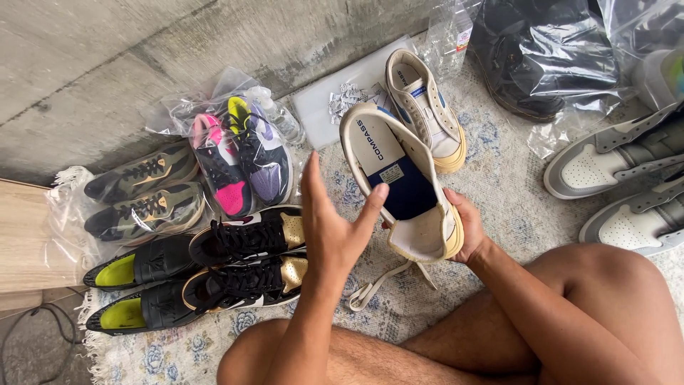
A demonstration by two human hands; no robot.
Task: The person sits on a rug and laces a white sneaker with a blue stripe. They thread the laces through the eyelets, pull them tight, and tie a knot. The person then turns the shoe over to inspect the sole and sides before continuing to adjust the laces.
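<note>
Cream canvas high-top shoe (410,192), blue insole, in right hand (467,228).

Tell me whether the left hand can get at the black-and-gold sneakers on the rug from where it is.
Probably yes. The left hand is open and holds nothing, hovering right beside the black-and-gold sneakers, with nothing lying between them. The right hand alone grips the cream high-top shoe.

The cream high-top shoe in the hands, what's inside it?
Inside the cream canvas high-top shoe, held by the right hand, lies a flat insole, white at the front and dark blue toward the heel. The left hand reaches toward the opening. The toe end inside is hidden.
</note>
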